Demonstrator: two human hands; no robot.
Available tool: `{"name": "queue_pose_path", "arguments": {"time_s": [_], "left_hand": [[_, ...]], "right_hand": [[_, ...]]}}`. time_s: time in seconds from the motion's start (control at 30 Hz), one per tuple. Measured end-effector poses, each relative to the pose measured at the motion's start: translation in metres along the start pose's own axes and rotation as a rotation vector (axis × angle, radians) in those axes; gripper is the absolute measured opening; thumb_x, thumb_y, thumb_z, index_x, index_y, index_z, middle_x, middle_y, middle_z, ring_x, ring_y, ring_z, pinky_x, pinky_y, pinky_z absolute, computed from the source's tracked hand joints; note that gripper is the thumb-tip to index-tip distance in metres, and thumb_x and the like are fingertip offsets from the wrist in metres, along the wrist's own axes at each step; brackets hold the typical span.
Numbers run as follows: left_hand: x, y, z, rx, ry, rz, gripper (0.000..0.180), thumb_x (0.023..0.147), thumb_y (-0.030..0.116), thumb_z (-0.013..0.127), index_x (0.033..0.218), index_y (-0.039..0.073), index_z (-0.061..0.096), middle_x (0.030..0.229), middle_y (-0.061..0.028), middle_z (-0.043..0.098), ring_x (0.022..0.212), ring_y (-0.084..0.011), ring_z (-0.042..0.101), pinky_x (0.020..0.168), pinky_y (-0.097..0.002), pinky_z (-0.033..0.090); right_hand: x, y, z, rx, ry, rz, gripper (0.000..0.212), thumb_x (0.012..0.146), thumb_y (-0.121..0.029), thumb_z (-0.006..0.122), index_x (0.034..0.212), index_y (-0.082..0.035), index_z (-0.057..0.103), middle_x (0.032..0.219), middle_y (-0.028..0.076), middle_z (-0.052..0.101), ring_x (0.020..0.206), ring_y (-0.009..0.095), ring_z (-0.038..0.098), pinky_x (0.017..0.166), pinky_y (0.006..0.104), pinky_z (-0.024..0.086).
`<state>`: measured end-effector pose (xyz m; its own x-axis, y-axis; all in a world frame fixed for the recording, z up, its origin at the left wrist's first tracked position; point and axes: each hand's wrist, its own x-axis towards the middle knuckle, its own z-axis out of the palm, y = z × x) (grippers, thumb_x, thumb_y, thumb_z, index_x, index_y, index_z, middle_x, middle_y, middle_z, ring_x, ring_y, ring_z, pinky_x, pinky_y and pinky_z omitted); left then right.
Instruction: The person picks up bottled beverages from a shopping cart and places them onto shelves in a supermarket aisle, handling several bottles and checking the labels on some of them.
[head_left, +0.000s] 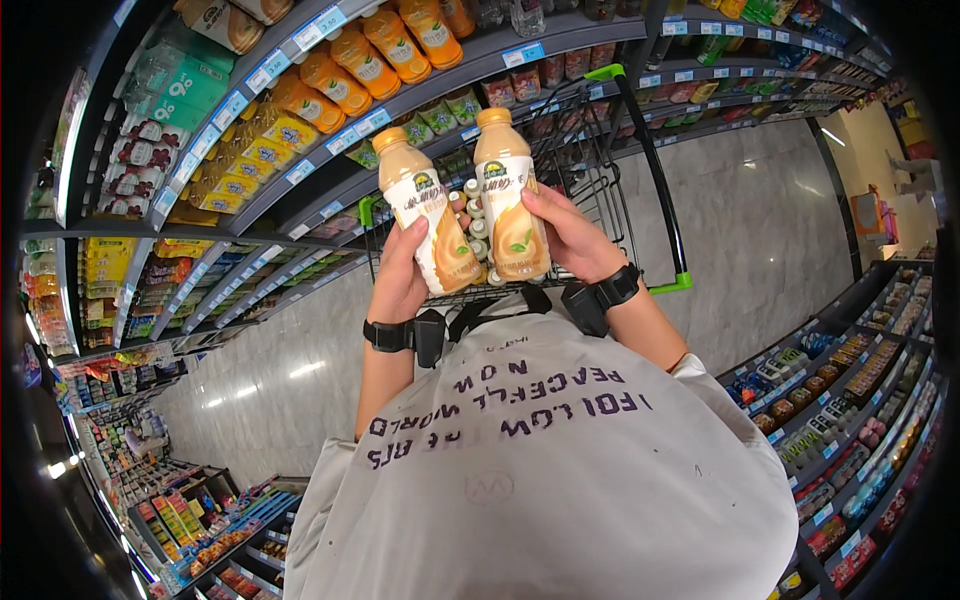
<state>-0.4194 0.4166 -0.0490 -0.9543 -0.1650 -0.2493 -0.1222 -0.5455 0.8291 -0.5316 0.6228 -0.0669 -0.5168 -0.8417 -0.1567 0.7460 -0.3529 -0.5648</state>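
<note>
Each of my hands holds a plastic bottle of beige, milky drink with an orange cap and a white-and-tan label. My left hand [404, 262] is wrapped round the left bottle [425, 215], thumb on its label. The right bottle [512, 205] is gripped by my right hand [570, 235] from its right side. Both bottles stand nearly upright in the picture, side by side, with a narrow gap between them. Below them is a black wire shopping cart [600, 190] with green corners. Several pale-capped bottles [478, 228] show in the gap, lying in the cart.
Ahead and left, a shelf [330, 150] carries orange-juice bottles [365, 62], yellow packs [262, 152] and green multipacks [178, 88]. Grey tiled floor [740, 230] stretches to the right of the cart. More stocked shelves [850, 420] stand at the lower right.
</note>
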Motion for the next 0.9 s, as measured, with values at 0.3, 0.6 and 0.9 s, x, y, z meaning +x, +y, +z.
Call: {"name": "queue_pose_path", "arguments": {"time_s": [0.3,0.6,0.9], "left_hand": [[-0.001,0.001,-0.002,-0.023,0.02,-0.015,0.049,0.097,0.029,0.057,0.133,-0.003,0.047,0.119,-0.0188,0.064,0.108,-0.0247,0.064,0.093,-0.0378,0.052],[0.0,0.001,-0.017,-0.177,0.085,-0.13,0.054,0.097,0.037,0.045,0.134,-0.004,0.047,0.123,-0.0189,0.061,0.112,-0.0291,0.062,0.101,-0.04,0.046],[-0.004,0.014,-0.037,-0.235,0.14,-0.224,0.057,0.097,0.041,0.044,0.136,-0.001,0.046,0.128,-0.0218,0.059,0.113,-0.0289,0.061,0.098,-0.0388,0.049]], "right_hand": [[0.006,0.009,-0.003,-0.103,0.052,-0.025,0.052,0.095,-0.029,0.063,0.135,-0.003,0.045,0.127,0.009,0.059,0.115,0.018,0.059,0.1,0.0349,0.047],[0.009,0.011,0.0,0.07,0.135,0.176,0.052,0.097,-0.036,0.052,0.136,-0.001,0.047,0.121,0.014,0.064,0.104,0.024,0.066,0.09,0.0363,0.053],[0.02,0.031,0.01,0.286,0.046,0.207,0.052,0.101,-0.041,0.048,0.14,-0.007,0.046,0.123,0.011,0.063,0.107,0.024,0.066,0.085,0.0367,0.056]]}}
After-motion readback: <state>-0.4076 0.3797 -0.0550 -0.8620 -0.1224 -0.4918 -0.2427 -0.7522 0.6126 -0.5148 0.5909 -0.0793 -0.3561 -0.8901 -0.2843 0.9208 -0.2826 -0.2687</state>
